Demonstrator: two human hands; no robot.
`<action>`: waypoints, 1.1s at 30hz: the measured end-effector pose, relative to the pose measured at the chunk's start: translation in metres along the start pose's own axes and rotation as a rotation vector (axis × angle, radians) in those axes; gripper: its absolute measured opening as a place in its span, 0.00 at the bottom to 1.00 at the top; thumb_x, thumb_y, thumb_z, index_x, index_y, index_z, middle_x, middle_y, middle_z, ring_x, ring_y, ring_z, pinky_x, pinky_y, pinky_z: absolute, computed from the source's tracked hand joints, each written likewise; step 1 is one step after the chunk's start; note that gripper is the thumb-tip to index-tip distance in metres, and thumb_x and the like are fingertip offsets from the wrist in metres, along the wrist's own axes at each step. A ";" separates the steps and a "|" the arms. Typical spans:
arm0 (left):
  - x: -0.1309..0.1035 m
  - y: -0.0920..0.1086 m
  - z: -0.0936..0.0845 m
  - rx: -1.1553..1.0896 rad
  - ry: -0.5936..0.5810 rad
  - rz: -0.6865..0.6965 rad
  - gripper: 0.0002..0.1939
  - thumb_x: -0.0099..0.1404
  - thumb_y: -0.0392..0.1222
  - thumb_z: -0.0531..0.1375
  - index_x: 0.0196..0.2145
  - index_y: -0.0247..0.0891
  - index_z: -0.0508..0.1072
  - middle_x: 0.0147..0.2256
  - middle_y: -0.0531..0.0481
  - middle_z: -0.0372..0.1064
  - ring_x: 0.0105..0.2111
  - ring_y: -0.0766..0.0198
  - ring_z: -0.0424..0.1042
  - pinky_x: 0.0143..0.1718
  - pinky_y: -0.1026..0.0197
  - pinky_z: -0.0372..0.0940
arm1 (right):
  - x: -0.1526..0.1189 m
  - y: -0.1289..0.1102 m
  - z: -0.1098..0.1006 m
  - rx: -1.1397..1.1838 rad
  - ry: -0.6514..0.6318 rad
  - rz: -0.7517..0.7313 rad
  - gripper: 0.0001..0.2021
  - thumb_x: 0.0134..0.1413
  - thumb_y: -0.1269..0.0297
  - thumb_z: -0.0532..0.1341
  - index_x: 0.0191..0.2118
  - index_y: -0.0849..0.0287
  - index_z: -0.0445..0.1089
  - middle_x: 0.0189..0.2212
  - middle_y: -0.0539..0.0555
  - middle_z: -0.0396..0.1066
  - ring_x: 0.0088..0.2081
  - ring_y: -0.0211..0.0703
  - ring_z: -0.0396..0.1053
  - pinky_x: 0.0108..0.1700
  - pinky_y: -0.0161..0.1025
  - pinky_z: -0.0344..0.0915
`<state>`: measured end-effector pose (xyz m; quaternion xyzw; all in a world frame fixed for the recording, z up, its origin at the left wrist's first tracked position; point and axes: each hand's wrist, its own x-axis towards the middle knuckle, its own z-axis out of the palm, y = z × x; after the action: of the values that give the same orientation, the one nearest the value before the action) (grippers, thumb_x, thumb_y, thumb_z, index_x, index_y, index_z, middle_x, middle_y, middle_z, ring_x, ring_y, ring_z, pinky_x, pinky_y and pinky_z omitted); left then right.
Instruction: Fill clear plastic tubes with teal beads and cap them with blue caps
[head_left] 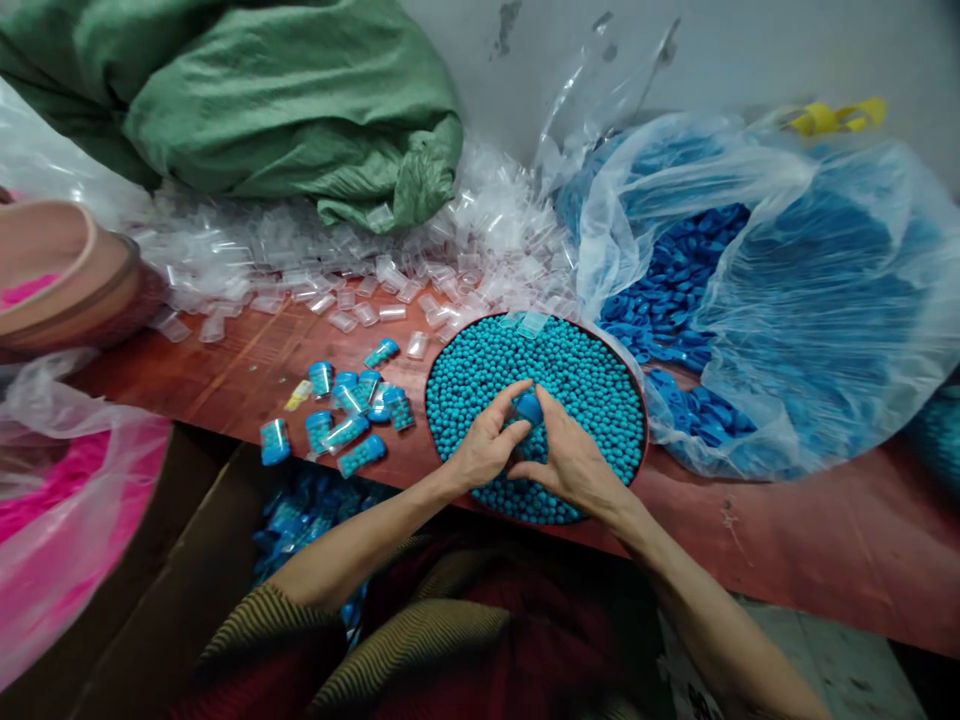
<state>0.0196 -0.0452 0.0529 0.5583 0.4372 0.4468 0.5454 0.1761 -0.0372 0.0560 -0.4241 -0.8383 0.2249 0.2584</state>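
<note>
Pink bits [56,480] in a film bag sit far L of the tub [645,415]; the bowl [86,245] is up-L of it, so keep blue work well clear of both. Green cloth makes the sack [292,110], behind & L of the tub. Filled vials [360,458] lie just L of the tub, w/ room to set more there. Empties [367,315] are heaped behind & L of it, a couple on the beads [472,375].

L hand [484,447], over the tub: index & thumb pinched round the blue cap [529,407]. R hand [576,455], also over it: index against the cap's R side, thumb spread lower. Prob. a vial below the cap, but too dim to be sure, & can't tell if the R thumb bears on it.

Looks like capping. Best: keep cap square, press evenly, stay over the tub so spilt beads drop back in. Don't squeeze sideways; a tilted cap may pop off.

Spare caps [694,260] are R of the tub, bagged, handy for R hand.
</note>
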 end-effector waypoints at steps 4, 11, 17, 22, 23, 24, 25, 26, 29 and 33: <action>-0.001 0.002 0.002 -0.046 -0.022 0.014 0.22 0.61 0.40 0.55 0.54 0.38 0.60 0.44 0.48 0.67 0.41 0.62 0.67 0.47 0.58 0.62 | 0.000 -0.002 0.009 -0.179 0.119 -0.058 0.40 0.49 0.51 0.62 0.62 0.66 0.47 0.48 0.69 0.66 0.46 0.60 0.70 0.41 0.52 0.70; -0.005 0.004 0.013 -0.132 0.119 -0.101 0.13 0.61 0.39 0.55 0.45 0.38 0.63 0.30 0.54 0.64 0.28 0.69 0.63 0.32 0.66 0.60 | -0.001 -0.006 0.024 -0.223 0.217 -0.048 0.33 0.49 0.50 0.58 0.56 0.68 0.55 0.37 0.65 0.69 0.34 0.54 0.71 0.27 0.44 0.70; -0.009 -0.004 0.010 -0.057 0.159 -0.120 0.13 0.61 0.38 0.54 0.45 0.38 0.64 0.26 0.57 0.60 0.26 0.71 0.61 0.30 0.68 0.58 | 0.000 -0.006 0.025 -0.199 0.148 -0.022 0.32 0.48 0.50 0.59 0.54 0.68 0.56 0.38 0.65 0.70 0.34 0.55 0.72 0.28 0.45 0.70; -0.008 -0.006 0.000 -0.080 0.082 -0.084 0.23 0.61 0.39 0.55 0.54 0.39 0.58 0.38 0.51 0.67 0.36 0.66 0.67 0.41 0.62 0.63 | 0.003 -0.003 0.024 -0.070 0.071 0.003 0.38 0.49 0.53 0.61 0.61 0.66 0.47 0.46 0.67 0.68 0.39 0.56 0.73 0.32 0.46 0.72; -0.008 -0.004 -0.001 -0.097 0.071 -0.080 0.24 0.61 0.40 0.55 0.54 0.39 0.57 0.39 0.50 0.67 0.37 0.65 0.67 0.41 0.62 0.63 | 0.003 -0.004 0.025 -0.056 0.063 0.007 0.40 0.50 0.53 0.61 0.63 0.64 0.43 0.49 0.68 0.66 0.41 0.56 0.73 0.33 0.47 0.72; -0.008 -0.003 -0.001 -0.113 0.067 -0.078 0.24 0.61 0.40 0.55 0.54 0.38 0.58 0.40 0.49 0.67 0.37 0.65 0.67 0.41 0.62 0.64 | 0.002 -0.004 0.025 -0.051 0.059 0.006 0.42 0.50 0.53 0.62 0.64 0.63 0.40 0.52 0.69 0.64 0.44 0.57 0.72 0.35 0.47 0.72; -0.008 -0.001 -0.001 -0.129 0.068 -0.083 0.23 0.61 0.41 0.56 0.54 0.38 0.59 0.40 0.49 0.67 0.36 0.65 0.67 0.39 0.62 0.64 | 0.002 -0.005 0.025 -0.049 0.056 -0.002 0.44 0.50 0.53 0.62 0.65 0.62 0.37 0.54 0.70 0.61 0.47 0.58 0.70 0.37 0.48 0.72; -0.009 0.001 -0.002 -0.142 0.070 -0.099 0.22 0.61 0.42 0.56 0.53 0.38 0.59 0.39 0.49 0.67 0.34 0.66 0.67 0.36 0.63 0.65 | 0.000 -0.005 0.024 -0.046 0.048 -0.013 0.46 0.50 0.53 0.62 0.66 0.61 0.35 0.56 0.70 0.59 0.50 0.59 0.68 0.39 0.49 0.72; -0.012 0.004 -0.015 -0.112 0.103 -0.167 0.22 0.60 0.44 0.56 0.52 0.39 0.59 0.35 0.51 0.66 0.26 0.69 0.65 0.27 0.65 0.64 | -0.004 -0.001 0.018 -0.030 0.003 -0.021 0.46 0.50 0.52 0.63 0.66 0.59 0.36 0.59 0.69 0.55 0.49 0.57 0.69 0.39 0.48 0.72; -0.020 0.003 -0.065 0.190 0.356 -0.054 0.21 0.61 0.44 0.55 0.51 0.38 0.61 0.36 0.50 0.66 0.32 0.67 0.66 0.34 0.62 0.66 | -0.005 0.023 0.003 -0.063 0.042 0.089 0.29 0.56 0.57 0.57 0.61 0.58 0.53 0.51 0.64 0.65 0.36 0.48 0.72 0.39 0.47 0.71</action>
<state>-0.0482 -0.0510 0.0556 0.5076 0.5818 0.4804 0.4159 0.1899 -0.0291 0.0387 -0.4733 -0.8198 0.2006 0.2523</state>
